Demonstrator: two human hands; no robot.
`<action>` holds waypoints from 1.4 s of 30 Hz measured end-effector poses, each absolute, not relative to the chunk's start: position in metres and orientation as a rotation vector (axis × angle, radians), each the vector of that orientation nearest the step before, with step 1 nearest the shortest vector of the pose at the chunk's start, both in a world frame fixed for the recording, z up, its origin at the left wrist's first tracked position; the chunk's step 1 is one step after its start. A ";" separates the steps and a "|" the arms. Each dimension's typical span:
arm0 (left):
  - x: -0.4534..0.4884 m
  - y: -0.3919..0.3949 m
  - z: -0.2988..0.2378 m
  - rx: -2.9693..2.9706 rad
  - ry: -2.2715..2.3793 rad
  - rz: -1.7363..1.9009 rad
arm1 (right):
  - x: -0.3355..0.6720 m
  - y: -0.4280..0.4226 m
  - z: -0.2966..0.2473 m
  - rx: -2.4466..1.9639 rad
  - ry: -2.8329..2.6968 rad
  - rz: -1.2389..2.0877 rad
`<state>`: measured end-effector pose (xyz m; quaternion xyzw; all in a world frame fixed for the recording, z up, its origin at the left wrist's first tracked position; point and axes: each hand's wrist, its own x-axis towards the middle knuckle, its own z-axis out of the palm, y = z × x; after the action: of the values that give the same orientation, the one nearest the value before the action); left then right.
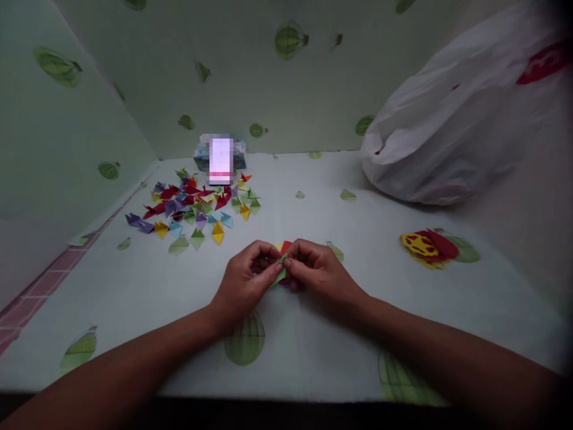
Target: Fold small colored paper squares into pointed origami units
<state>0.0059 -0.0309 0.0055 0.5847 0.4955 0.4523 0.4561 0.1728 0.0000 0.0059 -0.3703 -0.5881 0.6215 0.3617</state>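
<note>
Between my two hands is a small piece of folded green paper (280, 276), pinched at its upper part by thumbs and fingers. My left hand (251, 270) grips it from the left side. From the right, my right hand (319, 267) closes on the same paper, its thumb almost touching the left one. Just behind the fingertips show bits of red paper (286, 245) and yellow paper, partly covered by my hands. Something purple peeks out below the fingers, too hidden to make out.
A pile of colourful folded paper pieces (197, 237) lies at the back left. Behind it a lit phone (221, 158) leans on a blurred box (242, 156). A white plastic bag (430, 137) stands at the back right, with yellow and red cut-outs (441, 243) before it.
</note>
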 end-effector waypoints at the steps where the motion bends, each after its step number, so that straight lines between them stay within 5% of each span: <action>1: 0.006 -0.031 0.005 1.438 1.220 1.116 | 0.173 0.000 0.006 -0.953 -1.516 1.597; 42: 0.005 -0.030 0.002 1.506 1.216 1.141 | 0.173 0.001 0.005 -0.950 -1.533 1.572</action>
<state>0.0046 -0.0301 0.0020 0.6042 0.4881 0.4577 0.4327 0.1730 0.0007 0.0048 -0.3697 -0.5964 0.6115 0.3657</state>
